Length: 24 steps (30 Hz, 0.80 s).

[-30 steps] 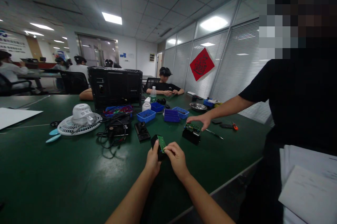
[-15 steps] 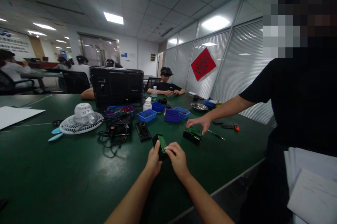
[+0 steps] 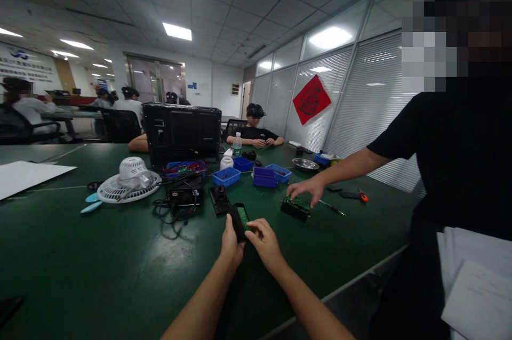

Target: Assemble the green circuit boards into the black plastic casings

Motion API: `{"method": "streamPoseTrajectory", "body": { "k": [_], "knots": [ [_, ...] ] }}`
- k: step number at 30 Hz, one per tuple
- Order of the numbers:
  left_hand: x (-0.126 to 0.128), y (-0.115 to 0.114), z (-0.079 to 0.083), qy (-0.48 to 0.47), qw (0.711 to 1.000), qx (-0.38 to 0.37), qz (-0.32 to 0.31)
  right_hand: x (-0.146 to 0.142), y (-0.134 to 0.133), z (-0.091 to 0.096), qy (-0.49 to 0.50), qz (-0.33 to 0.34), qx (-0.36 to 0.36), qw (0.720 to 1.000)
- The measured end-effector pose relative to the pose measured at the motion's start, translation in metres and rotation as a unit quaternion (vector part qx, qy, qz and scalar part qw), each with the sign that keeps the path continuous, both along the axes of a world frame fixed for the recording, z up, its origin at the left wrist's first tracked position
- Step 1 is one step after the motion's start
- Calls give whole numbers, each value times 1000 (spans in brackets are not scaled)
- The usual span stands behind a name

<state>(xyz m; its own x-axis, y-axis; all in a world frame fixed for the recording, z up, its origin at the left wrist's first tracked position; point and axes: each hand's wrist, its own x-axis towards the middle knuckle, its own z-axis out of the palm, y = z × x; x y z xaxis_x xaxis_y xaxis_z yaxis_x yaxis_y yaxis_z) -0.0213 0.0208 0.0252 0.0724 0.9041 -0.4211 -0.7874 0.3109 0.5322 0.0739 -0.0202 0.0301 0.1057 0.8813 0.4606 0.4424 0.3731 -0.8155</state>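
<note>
My left hand (image 3: 232,241) is closed around a black plastic housing (image 3: 236,223), held tilted above the table. A green circuit board (image 3: 242,216) lies along the housing's open side. My right hand (image 3: 264,241) pinches the lower end of this board between thumb and fingers. Just ahead and to the left, a black device with a round knob (image 3: 218,199) rests on the table. To the right, a co-worker's hand (image 3: 308,188) reaches down onto another black housing with a green board (image 3: 295,208).
On the green table (image 3: 120,260) stand a white fan part (image 3: 130,183), a black box with cables (image 3: 184,191), blue trays (image 3: 226,176), a metal dish (image 3: 305,164) and a large black panel casing (image 3: 182,132). A pen (image 3: 333,208) and an orange-handled tool (image 3: 362,196) lie right.
My left hand has turned the black housing, so more of its dark side shows. The co-worker's fingers have come down onto the other board. The whole view has shifted slightly.
</note>
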Motion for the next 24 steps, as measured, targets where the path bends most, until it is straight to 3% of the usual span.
{"method": "streamPoseTrajectory", "body": {
  "k": [5, 8, 13, 17, 24],
  "knots": [
    [-3, 5, -1, 17, 1000, 1, 23, -9, 5, -1, -35, -74, -24, 996],
    [-5, 5, 2, 31, 999, 12, 37, -11, 12, -4, 4, -94, -46, 995],
    [-7, 5, 6, 37, 998, 17, 39, -13, 19, -11, 87, -86, -112, 986],
    [-7, 4, 4, 29, 999, 12, 25, -15, 16, -8, 57, -66, -145, 986],
    [0, 2, -2, 45, 995, 93, -12, -17, 9, 0, -22, -70, -142, 987]
  ]
}}
